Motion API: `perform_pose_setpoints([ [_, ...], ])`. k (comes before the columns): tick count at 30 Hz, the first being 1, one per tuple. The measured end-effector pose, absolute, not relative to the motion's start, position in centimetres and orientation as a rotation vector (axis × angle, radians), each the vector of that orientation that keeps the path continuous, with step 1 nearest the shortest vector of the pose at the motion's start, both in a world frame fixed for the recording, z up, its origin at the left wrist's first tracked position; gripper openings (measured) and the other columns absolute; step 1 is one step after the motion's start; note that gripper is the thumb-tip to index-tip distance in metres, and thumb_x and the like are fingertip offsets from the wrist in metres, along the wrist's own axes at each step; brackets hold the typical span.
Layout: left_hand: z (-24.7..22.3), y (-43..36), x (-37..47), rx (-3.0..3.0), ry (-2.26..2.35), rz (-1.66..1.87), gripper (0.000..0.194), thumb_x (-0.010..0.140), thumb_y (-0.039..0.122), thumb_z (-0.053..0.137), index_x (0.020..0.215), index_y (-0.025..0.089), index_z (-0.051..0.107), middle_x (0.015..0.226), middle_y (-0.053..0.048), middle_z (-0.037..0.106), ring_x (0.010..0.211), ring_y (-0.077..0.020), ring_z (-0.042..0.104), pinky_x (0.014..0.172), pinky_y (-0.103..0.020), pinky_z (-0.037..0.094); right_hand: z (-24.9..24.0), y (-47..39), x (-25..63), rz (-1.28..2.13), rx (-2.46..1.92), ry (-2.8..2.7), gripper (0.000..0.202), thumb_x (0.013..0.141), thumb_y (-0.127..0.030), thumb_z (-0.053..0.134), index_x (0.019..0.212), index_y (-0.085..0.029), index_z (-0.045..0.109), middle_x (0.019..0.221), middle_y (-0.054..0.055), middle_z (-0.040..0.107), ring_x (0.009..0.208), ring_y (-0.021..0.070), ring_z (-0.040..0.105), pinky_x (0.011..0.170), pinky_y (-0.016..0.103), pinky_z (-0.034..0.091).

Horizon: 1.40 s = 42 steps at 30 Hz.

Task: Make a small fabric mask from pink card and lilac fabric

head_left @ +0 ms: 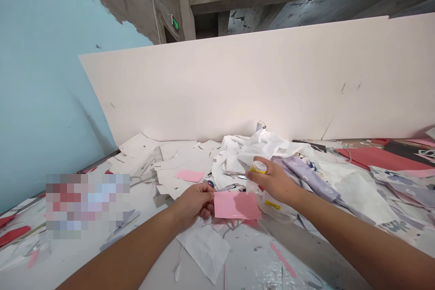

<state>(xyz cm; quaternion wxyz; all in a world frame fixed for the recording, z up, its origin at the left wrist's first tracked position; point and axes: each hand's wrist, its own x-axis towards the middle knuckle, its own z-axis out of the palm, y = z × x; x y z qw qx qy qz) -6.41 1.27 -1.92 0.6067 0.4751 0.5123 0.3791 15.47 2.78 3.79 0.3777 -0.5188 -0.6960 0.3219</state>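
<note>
My left hand [197,201] pinches the left edge of a small pink paper rectangle [236,205] between thumb and fingers. Shiny streaks run along the paper's edges. Up and to the right of it, my right hand [272,179] is closed around a small white and yellow bottle [258,166], its round white end facing up. The bottle's lower end is hidden by the hand. Another pink paper piece [190,175] lies beyond my left hand. Thin metal blades [235,174], perhaps of scissors, show left of my right hand.
Crumpled white sheets [268,145] and lilac patterned fabric or paper [302,172] pile up behind the hands. Red sheets [387,157] lie at right. A white scrap [205,251] and pink strip [282,259] lie in front. A white panel [238,86] stands along the back.
</note>
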Motion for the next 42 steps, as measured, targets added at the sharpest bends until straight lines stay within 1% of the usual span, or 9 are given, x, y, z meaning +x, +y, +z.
perform_pose_setpoints([
  [4, -1.7, 1.3, -6.3, 1.101, 1.185, 0.872, 0.014, 0.063, 0.021, 0.058, 0.066, 0.016, 0.046, 0.051, 0.001, 0.055, 0.04, -0.0071, 0.048, 0.036, -0.017, 0.032, 3.6, 2.6, 15.2, 0.851, -1.206, -1.828, 0.023, 0.07, -0.034, 0.051, 0.062, -0.021, 0.034, 0.052, -0.007, 0.032, 0.045, 0.0086, 0.03, 0.045, 0.022, 0.022],
  [6, -1.6, 1.2, -6.2, 1.103, 1.187, 0.873, 0.014, 0.063, 0.021, 0.058, 0.065, 0.016, 0.045, 0.051, 0.001, 0.055, 0.041, -0.007, 0.048, 0.037, -0.017, 0.032, 3.5, 2.5, 15.1, 0.848, -1.191, -1.833, 0.025, 0.071, -0.032, 0.051, 0.061, -0.021, 0.03, 0.053, -0.007, 0.027, 0.045, 0.0078, 0.023, 0.044, 0.022, 0.019],
  [8, -1.5, 1.1, -6.2, 1.105, 1.189, 0.874, 0.014, 0.063, 0.021, 0.058, 0.065, 0.016, 0.046, 0.051, 0.001, 0.055, 0.041, -0.0067, 0.048, 0.037, -0.016, 0.032, 3.5, 2.5, 15.0, 0.826, -1.189, -1.837, 0.026, 0.071, -0.031, 0.051, 0.06, -0.021, 0.029, 0.053, -0.007, 0.026, 0.046, 0.0078, 0.021, 0.044, 0.022, 0.018],
  [12, -1.7, 1.0, -6.2, 1.109, 1.191, 0.868, 0.011, 0.064, 0.021, 0.056, 0.065, 0.016, 0.046, 0.051, 0.001, 0.055, 0.041, -0.0062, 0.047, 0.038, -0.017, 0.032, 3.4, 2.5, 14.9, 0.814, -1.179, -1.847, 0.025, 0.071, -0.031, 0.05, 0.06, -0.021, 0.029, 0.055, -0.007, 0.028, 0.048, 0.0084, 0.023, 0.045, 0.021, 0.02],
  [16, -1.6, 1.1, -6.3, 1.113, 1.197, 0.862, 0.011, 0.065, 0.021, 0.056, 0.065, 0.016, 0.046, 0.051, 0.001, 0.055, 0.041, -0.0064, 0.047, 0.038, -0.017, 0.033, 3.5, 2.4, 14.7, 0.832, -1.16, -1.852, 0.025, 0.072, -0.032, 0.049, 0.06, -0.021, 0.03, 0.054, -0.007, 0.027, 0.048, 0.0083, 0.022, 0.044, 0.021, 0.019],
  [29, -1.5, 0.8, -6.2, 1.153, 1.177, 0.855, 0.014, 0.066, 0.025, 0.057, 0.066, 0.016, 0.047, 0.053, 0.0, 0.056, 0.043, -0.0068, 0.048, 0.039, -0.018, 0.032, 3.0, 2.3, 14.3, 0.846, -1.111, -1.836, 0.023, 0.069, -0.032, 0.05, 0.059, -0.02, 0.033, 0.053, -0.007, 0.031, 0.049, 0.0081, 0.028, 0.045, 0.021, 0.023],
  [36, -1.5, 0.7, -6.2, 1.168, 1.173, 0.853, 0.014, 0.067, 0.027, 0.056, 0.067, 0.016, 0.048, 0.055, 0.0, 0.056, 0.045, -0.0074, 0.05, 0.04, -0.018, 0.033, 3.3, 1.9, 14.1, 0.852, -1.106, -1.849, 0.022, 0.07, -0.03, 0.049, 0.06, -0.02, 0.032, 0.054, -0.007, 0.032, 0.051, 0.0083, 0.028, 0.046, 0.021, 0.024],
  [42, -1.5, 0.7, -6.0, 1.184, 1.173, 0.851, 0.013, 0.068, 0.026, 0.056, 0.067, 0.016, 0.048, 0.054, 0.0, 0.056, 0.044, -0.0068, 0.049, 0.041, -0.018, 0.034, 3.2, 1.6, 13.7, 0.853, -1.123, -1.829, 0.025, 0.069, -0.031, 0.05, 0.059, -0.02, 0.03, 0.053, -0.007, 0.031, 0.049, 0.0081, 0.028, 0.045, 0.021, 0.023],
])
